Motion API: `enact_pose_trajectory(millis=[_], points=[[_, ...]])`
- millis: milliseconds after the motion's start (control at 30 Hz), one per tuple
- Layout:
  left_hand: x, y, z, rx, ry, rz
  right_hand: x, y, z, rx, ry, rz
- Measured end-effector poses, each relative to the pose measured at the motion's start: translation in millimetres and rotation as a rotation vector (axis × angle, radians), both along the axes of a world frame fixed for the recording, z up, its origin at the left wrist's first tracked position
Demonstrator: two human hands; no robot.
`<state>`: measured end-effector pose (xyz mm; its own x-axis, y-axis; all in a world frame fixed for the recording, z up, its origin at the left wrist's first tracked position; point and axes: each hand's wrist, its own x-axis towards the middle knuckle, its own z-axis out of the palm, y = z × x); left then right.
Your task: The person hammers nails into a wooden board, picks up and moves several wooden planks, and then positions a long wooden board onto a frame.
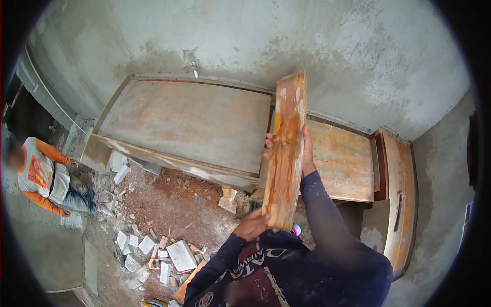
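Note:
A long, narrow wooden plank [285, 163], stained orange-brown with pale smears, is held up in front of my chest. Its far end points toward the wall. My left hand [251, 225] grips the plank's near end at its left edge. Farther up, my right hand [308, 151] holds the right edge, with fingertips showing past the left edge. Behind the plank, a large wooden panel [189, 123] lies on the left of a counter-like structure, and a yellowish panel [340, 158] lies on the right.
A person [46, 174] in an orange-sleeved shirt stands at the far left. Broken blocks [181, 256] and rubble cover the lower-left floor. A pipe fitting [194, 69] juts from the back wall. Another board [401, 194] with a dark bar lies at the right.

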<state>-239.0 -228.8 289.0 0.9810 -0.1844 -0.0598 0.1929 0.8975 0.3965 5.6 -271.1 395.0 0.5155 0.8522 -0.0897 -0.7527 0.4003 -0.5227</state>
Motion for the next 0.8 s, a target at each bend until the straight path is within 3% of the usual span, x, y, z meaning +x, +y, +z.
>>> enact_pose_trajectory(millis=[33, 100, 133, 200, 233, 533, 600, 767, 800], points=[[13.6, -9.3, 1.4, -0.013, 0.006, -0.004, 18.8, -8.1, -10.9, -0.128, -0.025, -0.051], [47.6, -13.5, 5.0, -0.135, 0.255, 0.025, 58.9, -8.9, -26.2, -0.368, -0.089, -0.147], [61.0, -11.3, -2.0, -0.144, 0.259, 0.024, 74.0, -7.3, -34.7, -0.377, -0.086, -0.145], [78.3, -7.6, -23.8, 0.283, 0.231, 0.081, 90.2, -4.3, -47.2, -0.613, -0.157, -0.196], [84.2, -7.1, -31.9, 0.314, 0.207, 0.105, 92.8, -0.2, -49.5, -0.667, -0.116, -0.221], [90.8, 4.8, -44.3, 0.366, 0.296, 0.137, 91.5, 39.2, -80.5, -0.763, -0.098, -0.194], [91.8, 15.1, -40.3, 0.605, 0.224, 0.153, 90.4, 43.8, -82.4, -0.755, -0.116, -0.196], [91.1, 33.5, -25.5, 0.693, 0.228, -0.004, 87.0, 49.2, -79.5, -0.741, -0.101, -0.204], [91.5, 36.4, -26.3, 0.806, 0.203, -0.015, 85.3, 50.5, -77.8, -0.747, -0.094, -0.217]])
